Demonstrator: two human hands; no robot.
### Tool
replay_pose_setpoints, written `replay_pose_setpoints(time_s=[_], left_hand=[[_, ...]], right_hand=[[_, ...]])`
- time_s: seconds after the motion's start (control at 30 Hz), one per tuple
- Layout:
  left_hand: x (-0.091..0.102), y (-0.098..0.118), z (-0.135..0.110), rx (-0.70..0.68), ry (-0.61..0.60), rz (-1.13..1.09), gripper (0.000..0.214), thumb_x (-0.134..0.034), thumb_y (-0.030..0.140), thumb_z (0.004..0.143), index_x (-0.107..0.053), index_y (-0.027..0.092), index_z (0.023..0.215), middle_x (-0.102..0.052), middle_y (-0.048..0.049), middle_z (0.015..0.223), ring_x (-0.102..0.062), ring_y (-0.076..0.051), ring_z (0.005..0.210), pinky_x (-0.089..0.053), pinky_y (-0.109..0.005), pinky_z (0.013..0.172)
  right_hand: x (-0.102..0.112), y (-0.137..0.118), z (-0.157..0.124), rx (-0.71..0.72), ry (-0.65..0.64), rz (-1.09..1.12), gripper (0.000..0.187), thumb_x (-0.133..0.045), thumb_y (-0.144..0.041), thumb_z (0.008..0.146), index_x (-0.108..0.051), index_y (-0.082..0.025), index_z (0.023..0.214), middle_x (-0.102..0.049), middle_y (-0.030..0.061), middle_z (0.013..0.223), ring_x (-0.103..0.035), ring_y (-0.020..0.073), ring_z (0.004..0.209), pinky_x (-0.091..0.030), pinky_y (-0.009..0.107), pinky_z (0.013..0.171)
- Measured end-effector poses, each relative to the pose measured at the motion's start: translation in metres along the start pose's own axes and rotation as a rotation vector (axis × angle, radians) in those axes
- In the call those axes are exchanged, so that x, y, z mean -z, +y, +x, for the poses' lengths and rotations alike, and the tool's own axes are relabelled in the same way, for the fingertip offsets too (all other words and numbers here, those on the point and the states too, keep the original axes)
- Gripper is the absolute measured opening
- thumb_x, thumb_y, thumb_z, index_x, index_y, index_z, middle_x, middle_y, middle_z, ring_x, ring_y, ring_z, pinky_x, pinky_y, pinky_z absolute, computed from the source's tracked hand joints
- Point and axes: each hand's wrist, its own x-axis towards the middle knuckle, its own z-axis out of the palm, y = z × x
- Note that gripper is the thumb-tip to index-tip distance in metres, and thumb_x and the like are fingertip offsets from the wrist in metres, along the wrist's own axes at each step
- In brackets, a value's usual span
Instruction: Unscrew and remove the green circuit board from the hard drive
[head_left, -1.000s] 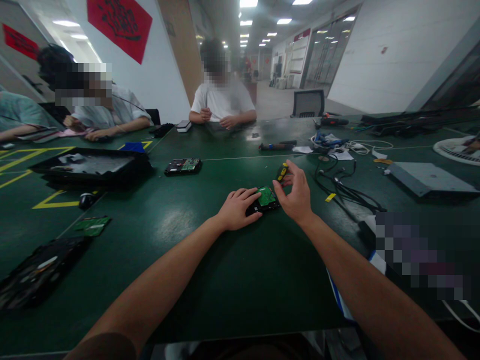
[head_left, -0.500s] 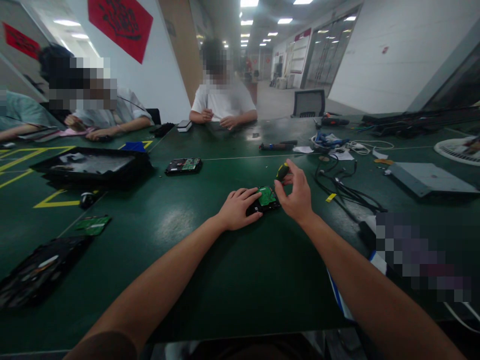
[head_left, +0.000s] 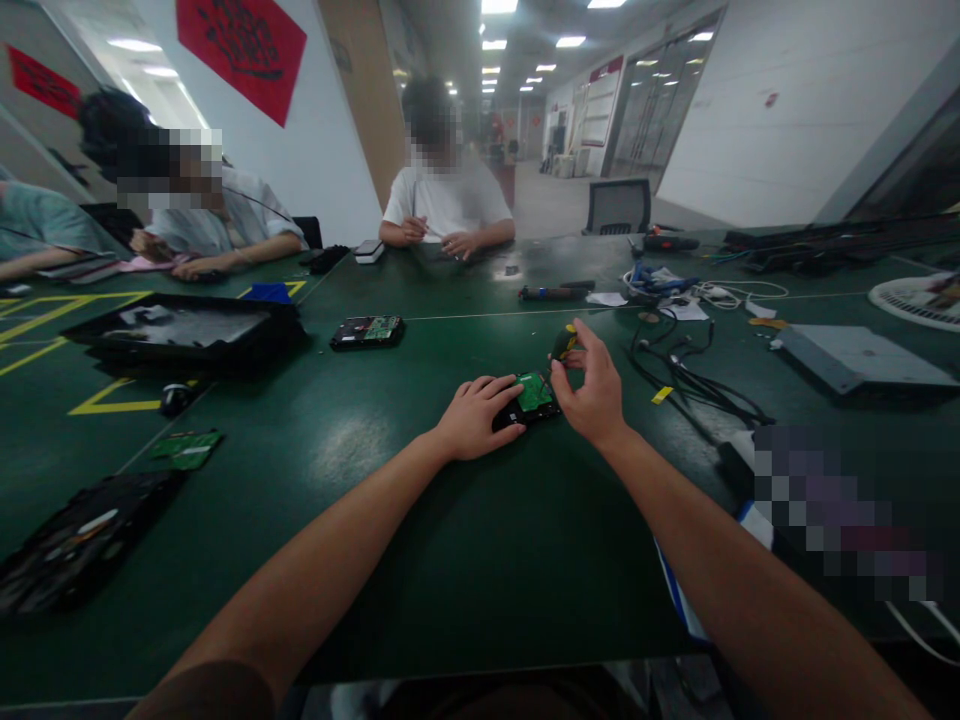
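Note:
A hard drive [head_left: 508, 413], dark with a green circuit board [head_left: 534, 392] on its upper face, lies on the green table in front of me. My left hand [head_left: 480, 415] grips its left part, fingers over the top and thumb along the near side. In my right hand [head_left: 591, 385] is a screwdriver [head_left: 564, 343] with a dark green and yellow handle, pinched between thumb and fingers. Its handle tilts up above the drive's right end. The fingers partly hide the tip, so I cannot tell exactly where it touches.
Another hard drive [head_left: 367, 332] lies farther back. To the left are a black tray [head_left: 187, 330], a loose green board [head_left: 187, 450] and a dark casing [head_left: 90, 535]. Black cables [head_left: 686, 380] and a grey metal box [head_left: 862, 358] are on the right. Co-workers sit across the table.
The screwdriver's handle has turned slightly in my right fingers, its yellow markings now facing differently. My left hand and the hard drive have stayed in place.

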Motion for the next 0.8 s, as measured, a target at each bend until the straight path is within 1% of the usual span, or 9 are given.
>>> replay_pose_setpoints(time_s=[0.17, 0.33, 0.43, 0.57, 0.7, 0.8], left_hand=[[-0.0008, -0.0008, 0.0, 0.006, -0.003, 0.001, 0.077, -0.058, 0.062, 0.091, -0.037, 0.032, 0.159, -0.038, -0.0047, 0.164, -0.036, -0.037, 0.144, -0.031, -0.058, 0.116], [-0.0012, -0.0011, -0.0001, 0.001, 0.005, 0.007, 0.075, -0.056, 0.062, 0.092, -0.038, 0.032, 0.158, -0.039, -0.0049, 0.163, -0.037, -0.036, 0.144, -0.031, -0.057, 0.116], [-0.0008, -0.0007, -0.0002, -0.003, 0.006, 0.009, 0.075, -0.056, 0.062, 0.092, -0.038, 0.031, 0.158, -0.039, -0.0045, 0.164, -0.037, -0.036, 0.144, -0.031, -0.057, 0.116], [-0.0001, -0.0003, -0.0002, 0.001, -0.002, 0.007, 0.076, -0.057, 0.062, 0.091, -0.037, 0.032, 0.159, -0.038, -0.0041, 0.164, -0.037, -0.037, 0.144, -0.03, -0.058, 0.116], [0.0001, -0.0004, -0.0001, 0.002, -0.002, 0.005, 0.077, -0.056, 0.063, 0.091, -0.037, 0.031, 0.158, -0.038, -0.0044, 0.164, -0.037, -0.037, 0.144, -0.03, -0.058, 0.116], [0.0002, -0.0006, 0.0, 0.002, -0.004, -0.001, 0.077, -0.057, 0.062, 0.091, -0.037, 0.032, 0.159, -0.038, -0.0044, 0.164, -0.036, -0.037, 0.145, -0.03, -0.058, 0.116]], right_hand=[[-0.0002, 0.0007, 0.0005, -0.01, 0.019, -0.002, 0.066, -0.062, -0.03, 0.094, -0.034, -0.028, 0.154, -0.058, 0.0135, 0.126, -0.067, 0.0234, 0.089, -0.065, 0.048, 0.08], [-0.0006, -0.0004, 0.0, -0.007, -0.007, 0.024, 0.069, -0.058, -0.026, 0.095, -0.03, -0.029, 0.157, -0.056, 0.0129, 0.131, -0.067, 0.0236, 0.094, -0.064, 0.047, 0.084], [-0.0005, -0.0004, -0.0001, 0.0, -0.007, 0.043, 0.068, -0.058, -0.025, 0.095, -0.031, -0.029, 0.157, -0.056, 0.0129, 0.131, -0.067, 0.0235, 0.095, -0.064, 0.046, 0.083], [0.0, 0.0006, 0.0002, -0.018, 0.001, 0.034, 0.067, -0.061, -0.028, 0.094, -0.034, -0.03, 0.155, -0.057, 0.0123, 0.127, -0.066, 0.0241, 0.092, -0.065, 0.047, 0.079], [-0.0006, 0.0018, -0.0001, -0.003, -0.001, 0.051, 0.066, -0.059, -0.027, 0.095, -0.032, -0.028, 0.156, -0.056, 0.0137, 0.13, -0.068, 0.0247, 0.094, -0.065, 0.049, 0.083], [-0.0011, 0.0029, -0.0005, -0.003, -0.004, 0.04, 0.067, -0.058, -0.027, 0.095, -0.031, -0.029, 0.156, -0.057, 0.0134, 0.13, -0.068, 0.0245, 0.093, -0.064, 0.05, 0.084]])
